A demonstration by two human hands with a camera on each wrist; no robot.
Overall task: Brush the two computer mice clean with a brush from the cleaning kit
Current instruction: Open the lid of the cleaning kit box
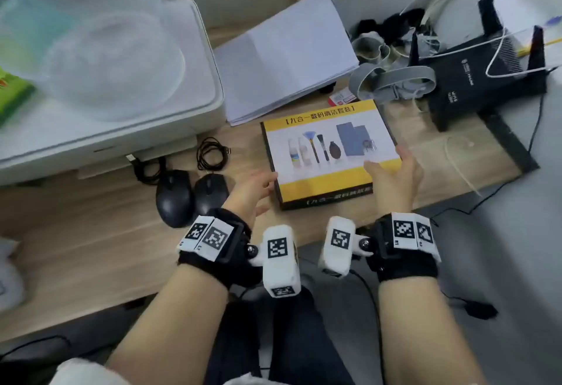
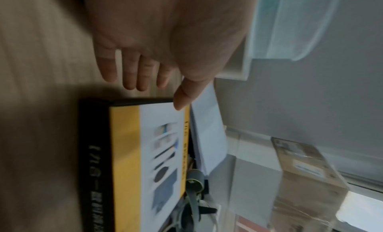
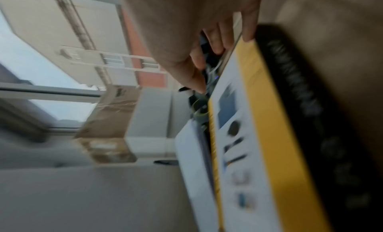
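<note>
A wooden desk (image 1: 91, 251) carries a printer (image 1: 127, 105) at ten o'clock. The closed cleaning kit box (image 1: 330, 153) lies centre, with two black mice (image 1: 191, 196) at its nine o'clock. The left hand (image 1: 252, 190) and right hand (image 1: 395, 178) flank the box, fingers spread and relaxed, gripping nothing.

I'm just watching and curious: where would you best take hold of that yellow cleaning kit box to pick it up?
By its two short side edges, one of the hands on each. The cleaning kit box lies flat and wide on the desk, too broad for one hand; the left hand and right hand already flank it.
</note>
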